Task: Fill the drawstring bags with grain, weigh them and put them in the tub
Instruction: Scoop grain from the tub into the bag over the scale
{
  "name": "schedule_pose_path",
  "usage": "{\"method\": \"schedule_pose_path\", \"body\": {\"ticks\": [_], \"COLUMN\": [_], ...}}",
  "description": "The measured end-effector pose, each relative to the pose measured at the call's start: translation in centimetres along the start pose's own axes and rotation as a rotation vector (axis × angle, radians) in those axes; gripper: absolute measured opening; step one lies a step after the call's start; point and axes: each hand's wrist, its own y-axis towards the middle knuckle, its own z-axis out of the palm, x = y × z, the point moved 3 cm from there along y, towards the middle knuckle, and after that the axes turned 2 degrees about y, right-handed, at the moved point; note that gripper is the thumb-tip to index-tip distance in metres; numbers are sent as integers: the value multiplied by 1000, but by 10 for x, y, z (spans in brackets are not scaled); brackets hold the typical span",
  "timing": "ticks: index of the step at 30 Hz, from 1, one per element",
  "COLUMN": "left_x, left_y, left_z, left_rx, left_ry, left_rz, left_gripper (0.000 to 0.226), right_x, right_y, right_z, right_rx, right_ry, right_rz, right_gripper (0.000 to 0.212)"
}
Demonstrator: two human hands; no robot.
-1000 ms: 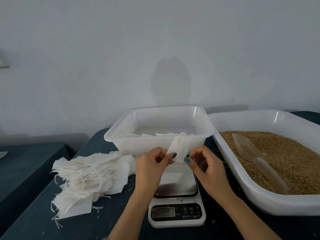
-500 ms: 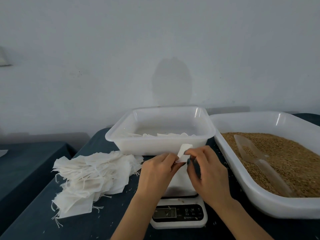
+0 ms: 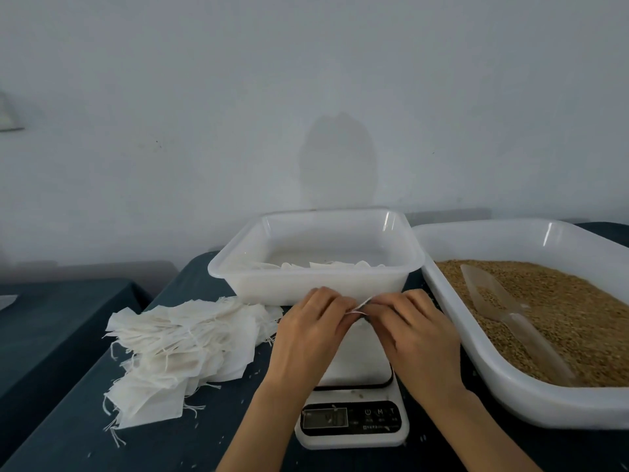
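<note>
Drawstring bag (image 3: 360, 307): lowered from upright, now edge-on above scale (image 3: 354, 434), edge running left-right, pinched between left hand (image 3: 306, 332) and right hand (image 3: 415, 338). Scale keys marked "M", "T"; display illegible.

A plain, matt, pale grey-white wall (image 3: 306, 80) fills the upper half of the view under soft, even light. A darker, rounded grey patch (image 3: 338, 158) marks it near the middle, just above the far edge of the worktop. At the far left a small pale object on the wall (image 3: 6, 114) is cut off and cannot be made out. The worktop (image 3: 163, 447), covered in dark blue-green cloth, stands against the wall. To its left, across a shadowed gap, stands a second table in the same dark cloth (image 3: 51, 335). A dimmer grey band (image 3: 85, 270) runs along the wall behind it.
</note>
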Motion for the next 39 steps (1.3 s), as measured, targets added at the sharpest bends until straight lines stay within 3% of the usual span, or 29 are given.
{"method": "schedule_pose_path", "body": {"ticks": [1, 5, 10, 15, 23, 26, 33, 39], "left_x": [2, 6, 10, 12, 4, 9, 19, 25], "left_y": [0, -5, -10, -12, -10, -10, -10, -13], "left_z": [1, 8, 15, 16, 15, 16, 18, 17], "left_rx": [38, 258, 413, 427, 479, 515, 570, 530], "left_ry": [-98, -337, -326, -261, -362, -351, -320, -319], "left_rz": [-60, -255, -318, -271, -355, -378, -398, -389], "left_gripper": [19, 51, 42, 46, 66, 57, 32, 28], "right_x": [-1, 0, 2, 0, 1, 3, 3, 4], "right_y": [0, 1, -1, -2, -4, -4, -4, -3], "right_z": [-1, 0, 7, 7, 7, 7, 5, 5], "right_rx": [3, 41, 152, 107, 162, 193, 142, 94], "right_ry": [40, 300, 516, 343, 337, 311, 196, 163], "right_rz": [24, 110, 125, 34, -3, -74, -137, -138], "right_gripper": [14, 21, 16, 33, 21, 12, 23, 24]}}
